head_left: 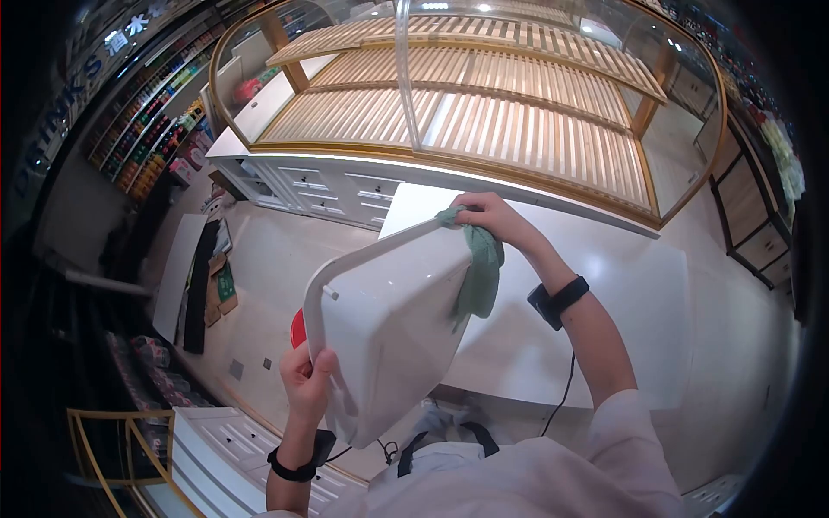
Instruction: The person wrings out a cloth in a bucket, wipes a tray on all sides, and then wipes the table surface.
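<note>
- The left hand (306, 380), left of lower centre, has its grip closed on the rim of the white tub (393, 319), thumb on the near side, forearm rising from the bottom edge.
- The right hand (492, 216), above centre, is bent at the wrist, its grip bunching the green cloth (484, 276) against the tub's upper corner; the forearm slants up from lower right.
- The tub is tilted mid-frame, partly in front of the white bench (596, 319).
- The tub's inside faces away, so its contents cannot be seen; the right fingertips are partly lost in the cloth.
- A red thing (298, 329) is mostly hidden behind the tub's left edge.
- At the top, a clear-sided case (414, 155) holds slatted wooden racks (518, 129).
</note>
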Tool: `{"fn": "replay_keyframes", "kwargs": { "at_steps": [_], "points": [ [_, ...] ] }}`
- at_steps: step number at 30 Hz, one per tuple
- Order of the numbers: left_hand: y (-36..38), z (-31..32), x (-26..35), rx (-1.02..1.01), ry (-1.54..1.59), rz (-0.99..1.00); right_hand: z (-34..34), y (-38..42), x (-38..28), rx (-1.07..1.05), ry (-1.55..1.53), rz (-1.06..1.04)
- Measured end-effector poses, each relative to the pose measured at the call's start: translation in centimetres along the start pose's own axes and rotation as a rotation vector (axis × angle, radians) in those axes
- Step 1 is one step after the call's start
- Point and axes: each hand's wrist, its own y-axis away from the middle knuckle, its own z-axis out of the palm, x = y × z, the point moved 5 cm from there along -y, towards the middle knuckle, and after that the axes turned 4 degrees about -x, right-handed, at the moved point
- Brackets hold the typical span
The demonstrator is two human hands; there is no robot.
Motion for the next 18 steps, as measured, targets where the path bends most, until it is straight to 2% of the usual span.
{"fn": "replay_keyframes", "kwargs": {
  "at_steps": [3, 9, 12, 18],
  "points": [
    [0.0, -0.7, 1.3, 0.030, -0.180, 0.153, -1.2, 0.4, 0.6, 0.020, -0.045, 0.036],
    [0.8, -2.2, 2.2, 0.155, -0.136, 0.191, -1.1, 1.0, 1.2, 0.084, -0.373, 0.016],
    [1.2, -3.2, 2.8, 0.210, -0.195, 0.291, -0.1, 1.7, 0.2, 0.123, -0.582, -0.010],
    [1.7, -4.8, 1.8, 0.254, -0.089, 0.241, 0.9, 1.9, 1.4, 0.102, -0.779, -0.038]
  ]
}}
